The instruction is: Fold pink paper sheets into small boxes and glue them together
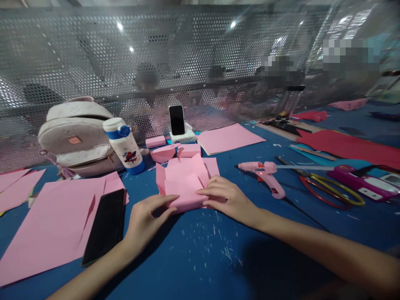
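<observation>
A folded pink paper box [181, 188] lies in front of me on the blue table, its paper flaps standing up at the back and sides. My left hand [149, 216] grips its near left corner between thumb and fingers. At the right side, my right hand [229, 199] pinches the near edge, fingertips resting on top of the paper. Behind the box are smaller pink folded pieces [189, 150]. To the right of my right hand lies a pink hot glue gun [265, 173] with a glue stick in its back.
On the left are pink paper sheets [53, 221], a black phone [106, 223], a white bottle [124, 146] and a white backpack [76, 135]. Scissors [331, 189], a purple power strip [362, 181] and red paper [350, 146] lie right. A perforated metal screen [187, 54] stands behind.
</observation>
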A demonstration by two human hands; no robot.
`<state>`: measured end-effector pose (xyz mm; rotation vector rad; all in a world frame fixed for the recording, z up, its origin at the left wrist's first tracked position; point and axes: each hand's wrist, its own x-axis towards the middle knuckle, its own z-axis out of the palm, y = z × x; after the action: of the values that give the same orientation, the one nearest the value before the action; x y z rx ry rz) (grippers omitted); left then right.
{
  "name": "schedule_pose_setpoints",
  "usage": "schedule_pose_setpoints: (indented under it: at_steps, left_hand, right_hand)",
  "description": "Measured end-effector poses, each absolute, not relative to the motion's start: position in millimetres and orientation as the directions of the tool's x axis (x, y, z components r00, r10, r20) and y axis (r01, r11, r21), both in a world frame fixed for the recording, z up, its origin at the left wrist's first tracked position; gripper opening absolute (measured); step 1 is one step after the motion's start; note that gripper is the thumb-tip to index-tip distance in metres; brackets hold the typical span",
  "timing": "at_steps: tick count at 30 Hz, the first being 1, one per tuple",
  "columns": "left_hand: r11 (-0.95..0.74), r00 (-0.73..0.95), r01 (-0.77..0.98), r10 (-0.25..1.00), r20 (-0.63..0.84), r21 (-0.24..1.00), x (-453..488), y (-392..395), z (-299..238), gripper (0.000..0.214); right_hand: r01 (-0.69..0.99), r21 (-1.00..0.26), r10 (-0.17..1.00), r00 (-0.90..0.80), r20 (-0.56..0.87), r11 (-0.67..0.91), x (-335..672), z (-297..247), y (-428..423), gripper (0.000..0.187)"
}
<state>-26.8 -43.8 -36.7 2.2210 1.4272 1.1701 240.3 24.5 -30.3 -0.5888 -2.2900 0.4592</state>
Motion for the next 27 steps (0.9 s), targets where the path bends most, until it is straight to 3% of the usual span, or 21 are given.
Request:
schedule_pose_setpoints:
  at_steps: [12, 27]
  left_hand:
    - [-0.524, 0.242, 0.714, 0.807, 0.539, 0.465, -28.9, -41.1, -35.7, 0.020]
    - [-0.555, 0.280, 0.666, 0.806, 0.522, 0.499, -30.4, -37.8, -39.2, 0.019]
  right_hand:
    - [0.369, -0.407, 0.548, -0.610, 0.572, 0.836, 239.4, -25.0, 23.0, 0.015]
    - [0.375, -0.394, 0.543, -0.618, 0.569, 0.839, 239.5, -26.6, 24.5, 0.017]
